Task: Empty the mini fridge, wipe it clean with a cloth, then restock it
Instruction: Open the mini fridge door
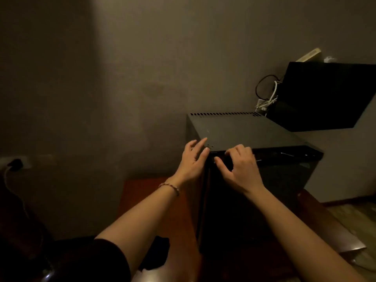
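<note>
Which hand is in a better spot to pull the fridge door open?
Probably the right hand. Its curled fingers are on the door's top edge at the corner. The left hand is open, fingertips resting on the fridge top, so it looks better placed to steady it.

From my remote seat, the dim light hides much. The black box-shaped mini fridge [254,135] shows only its grey top; its front door fades into shadow and nothing inside can be seen. My right hand [240,169] covers part of the door's top edge. The flat black panel [325,96] is cut off at the right edge. The tangled wall cables [268,94] are too small to trace.
</note>
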